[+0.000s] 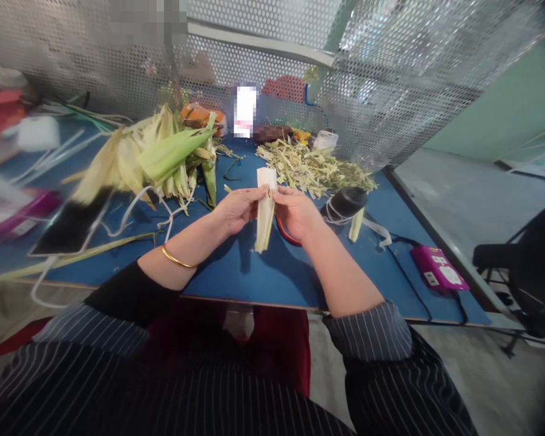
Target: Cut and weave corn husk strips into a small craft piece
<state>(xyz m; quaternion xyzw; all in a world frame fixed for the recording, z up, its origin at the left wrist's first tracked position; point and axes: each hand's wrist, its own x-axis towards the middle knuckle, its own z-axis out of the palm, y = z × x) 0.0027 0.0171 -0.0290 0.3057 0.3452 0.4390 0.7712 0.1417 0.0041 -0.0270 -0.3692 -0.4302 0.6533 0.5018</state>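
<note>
A pale strip of corn husk (266, 221) stands nearly upright between my two hands, above the blue table. My left hand (240, 209) pinches its left edge with thumb and fingers. From the other side my right hand (295, 209) grips the right edge, thumb near the left thumb. Just under the right hand shows part of a red ring-shaped handle (287, 233); the rest of it is hidden. To the left lies a heap of corn husks (163, 154), with a green one on top. Behind my hands is a pile of cut husk scraps (315, 166).
A black spool (345, 204) wound with white string stands right of my hands. A purple packet (439, 268) lies near the table's right edge. At left are a dark flat device (72, 224) and white cables (129, 212). A perforated metal screen (254, 54) rises behind.
</note>
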